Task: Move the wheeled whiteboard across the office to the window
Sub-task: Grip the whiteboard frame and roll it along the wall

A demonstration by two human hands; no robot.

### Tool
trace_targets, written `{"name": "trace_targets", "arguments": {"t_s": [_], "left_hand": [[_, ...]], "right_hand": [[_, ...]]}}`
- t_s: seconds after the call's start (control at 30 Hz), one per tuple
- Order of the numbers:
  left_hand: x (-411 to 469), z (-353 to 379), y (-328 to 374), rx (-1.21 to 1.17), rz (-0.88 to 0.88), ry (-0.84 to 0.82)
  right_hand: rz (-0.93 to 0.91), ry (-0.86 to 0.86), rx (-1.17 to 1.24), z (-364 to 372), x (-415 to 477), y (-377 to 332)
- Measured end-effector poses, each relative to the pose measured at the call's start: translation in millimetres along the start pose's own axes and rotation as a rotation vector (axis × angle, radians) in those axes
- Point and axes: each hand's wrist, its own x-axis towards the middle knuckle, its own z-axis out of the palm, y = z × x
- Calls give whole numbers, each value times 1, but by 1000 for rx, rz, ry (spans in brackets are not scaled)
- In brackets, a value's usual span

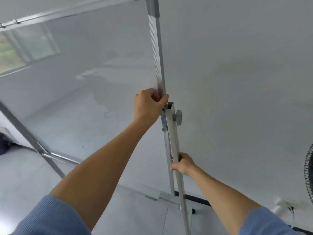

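the whiteboard [81, 85] is seen edge-on close in front of the person, its glossy face stretching away to the left of the upright side post [171, 133], with a wall right of the post and a fan [309, 173] at the far right. the left hand [149, 106] is closed around the board's ribbed edge just above the top of the post, and the right hand [183, 164] is wrapped around the post lower down, below the clamp knob [177, 116]. this high-and-low hold is judged to be taken so the board can be steered and kept from tipping while it is rolled.
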Motion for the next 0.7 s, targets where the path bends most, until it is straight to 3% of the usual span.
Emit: {"name": "trace_targets", "arguments": {"t_s": [0.5,0.7], "left_hand": [[52,-113,-91,87,-171,203],[77,-156,-131,87,-232,270]], "right_hand": [[-126,-298,-61,106,72,-105],[-300,-282,78,154,95,-167]]}}
